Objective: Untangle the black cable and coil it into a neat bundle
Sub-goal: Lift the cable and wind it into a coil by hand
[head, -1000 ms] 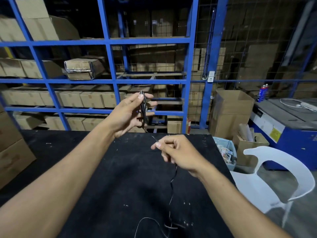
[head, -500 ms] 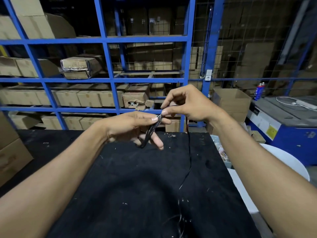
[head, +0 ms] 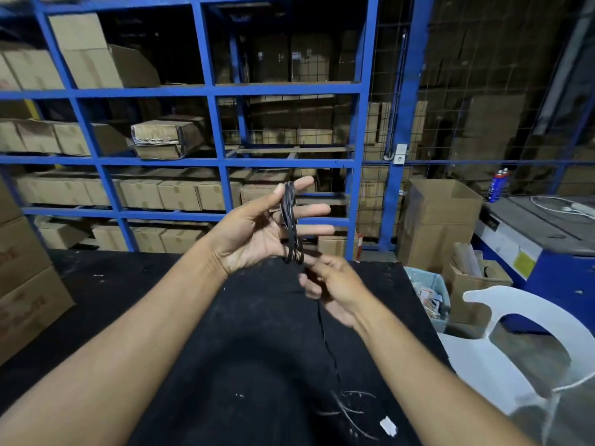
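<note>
My left hand [head: 257,230] is raised above the black table [head: 161,317], palm up with fingers spread. Several loops of the thin black cable [head: 291,226] hang around its fingers. My right hand [head: 335,289] sits just below and to the right, blurred, pinching the cable where it leaves the loops. From there the free part of the cable [head: 328,342] runs down to the table and ends in a loose tangle [head: 347,410] near the front edge.
A blue rack [head: 212,123] full of cardboard boxes stands behind the table. A white plastic chair [head: 515,342] is at the right, with open boxes [head: 441,220] and a small bin [head: 428,291] beyond it. A small white scrap [head: 388,424] lies on the table.
My right hand has come down from above the left hand to below it, drawing the cable around the fingers. My left hand has lifted and opened its fingers wider.
</note>
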`<state>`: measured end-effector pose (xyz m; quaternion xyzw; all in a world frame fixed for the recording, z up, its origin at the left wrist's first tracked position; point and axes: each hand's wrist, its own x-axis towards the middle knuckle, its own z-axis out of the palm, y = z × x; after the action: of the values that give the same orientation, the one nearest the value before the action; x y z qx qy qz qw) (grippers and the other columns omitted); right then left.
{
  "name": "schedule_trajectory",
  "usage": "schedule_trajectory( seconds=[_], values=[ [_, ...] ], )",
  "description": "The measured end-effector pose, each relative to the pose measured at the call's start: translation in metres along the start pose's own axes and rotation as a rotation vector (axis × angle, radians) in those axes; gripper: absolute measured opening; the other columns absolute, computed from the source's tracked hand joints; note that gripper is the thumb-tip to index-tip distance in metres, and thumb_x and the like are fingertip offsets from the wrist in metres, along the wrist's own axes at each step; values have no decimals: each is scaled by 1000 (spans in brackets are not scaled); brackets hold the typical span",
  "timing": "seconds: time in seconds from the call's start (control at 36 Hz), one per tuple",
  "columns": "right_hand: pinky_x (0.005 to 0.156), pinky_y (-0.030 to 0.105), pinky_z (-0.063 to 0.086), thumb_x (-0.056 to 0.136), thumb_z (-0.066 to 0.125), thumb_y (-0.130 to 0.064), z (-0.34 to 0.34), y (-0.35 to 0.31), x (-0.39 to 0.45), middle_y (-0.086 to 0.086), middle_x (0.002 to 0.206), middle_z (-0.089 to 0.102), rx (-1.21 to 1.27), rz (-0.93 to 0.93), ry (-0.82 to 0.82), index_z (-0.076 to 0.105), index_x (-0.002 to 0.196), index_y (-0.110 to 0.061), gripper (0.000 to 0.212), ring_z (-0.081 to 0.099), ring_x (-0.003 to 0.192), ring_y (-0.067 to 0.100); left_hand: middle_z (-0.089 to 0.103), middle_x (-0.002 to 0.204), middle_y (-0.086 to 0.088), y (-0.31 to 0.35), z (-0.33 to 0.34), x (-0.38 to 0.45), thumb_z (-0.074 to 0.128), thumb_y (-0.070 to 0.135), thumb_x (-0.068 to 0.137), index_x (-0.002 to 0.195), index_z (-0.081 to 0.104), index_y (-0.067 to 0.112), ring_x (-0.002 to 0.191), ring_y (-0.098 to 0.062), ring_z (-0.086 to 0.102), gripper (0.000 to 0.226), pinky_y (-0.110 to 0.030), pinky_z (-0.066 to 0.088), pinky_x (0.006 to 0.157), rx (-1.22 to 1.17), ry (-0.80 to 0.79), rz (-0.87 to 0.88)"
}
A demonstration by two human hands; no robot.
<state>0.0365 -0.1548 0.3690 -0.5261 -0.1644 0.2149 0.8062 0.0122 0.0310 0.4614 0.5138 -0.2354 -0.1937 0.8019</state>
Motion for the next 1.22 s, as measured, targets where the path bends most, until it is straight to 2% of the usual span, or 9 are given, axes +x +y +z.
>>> schedule_trajectory(
  seconds=[0.31, 0.39, 0.5, 0.64, 0.78, 0.86, 1.0, 1.11, 1.22],
  values=[
    [58, 13, 39, 106, 61, -25, 16, -39, -39, 7, 65, 66, -728, -91, -129, 77, 121, -10, 26, 48, 52, 3, 75, 133, -4, 21, -24, -13, 46, 43, 109, 140, 66, 37, 131, -34, 66, 37, -64, 49, 105, 464, 482, 80],
    [59, 4, 43, 104, 65, -20, 17, -65, -35, 7, 60, 65, -867, -196, -132, 79, 106, -1, 23, 52, 47, -4, 82, 95, 11, 15, -19, -15, 47, 42, 110, 136, 69, 37, 112, -29, 68, 35, -36, 41, 72, 671, 457, -4],
    [75, 23, 49, 102, 68, -17, 22, -92, -24, -4, 56, 66, -1049, -280, -120, 80, 93, -3, 21, 57, 54, -6, 71, 61, 15, 9, -5, -19, 43, 31, 113, 145, 59, 12, 66, 2, 68, 41, -17, 48, 58, 702, 312, -112],
    [61, 32, 49, 96, 76, -16, 25, -110, -19, 28, 80, 74, -1051, -378, -177, 81, 93, -3, 14, 62, 62, 21, 81, 106, -21, 12, 14, -18, 51, 49, 105, 129, 71, 14, 88, -36, 51, 47, -40, 32, 69, 790, 233, -241],
    [63, 22, 51, 82, 88, -8, 15, -120, -14, -7, 61, 72, -875, -409, -184, 77, 91, 6, 20, 65, 59, 7, 79, 98, -31, 17, 13, -25, 67, 64, 91, 134, 71, 27, 117, -77, 47, 56, -51, 35, 90, 610, 98, -379],
    [66, 30, 50, 81, 88, -8, 11, -122, -11, 2, 62, 69, -775, -424, -184, 77, 88, 4, 18, 62, 64, 22, 78, 79, -22, 15, 8, -27, 52, 51, 105, 143, 64, 18, 116, -59, 66, 52, -38, 57, 80, 478, 13, -373],
    [50, 20, 39, 87, 81, -9, -1, -112, -1, 18, 75, 65, -466, -436, -159, 79, 85, -14, 6, 52, 60, 21, 71, 71, -12, 13, 6, -29, 46, 39, 109, 154, 50, 13, 116, -51, 70, 52, -85, 24, 109, 232, -105, -212],
    [51, 12, 46, 95, 71, -1, -11, -97, 5, -8, 72, 75, -262, -380, -72, 79, 101, -12, 15, 64, 60, 0, 73, 75, -9, 16, 13, -23, 44, 39, 109, 158, 45, 16, 119, -43, 71, 53, -86, 18, 109, 42, -162, -77],
    [48, 13, 35, 98, 69, -11, -15, -76, 8, -6, 73, 75, -221, -300, -10, 80, 113, -14, 18, 59, 60, 2, 71, 72, -4, 19, 20, -14, 45, 42, 107, 154, 49, 20, 120, -39, 71, 53, -80, 40, 103, -44, -101, 53]
  ],
)
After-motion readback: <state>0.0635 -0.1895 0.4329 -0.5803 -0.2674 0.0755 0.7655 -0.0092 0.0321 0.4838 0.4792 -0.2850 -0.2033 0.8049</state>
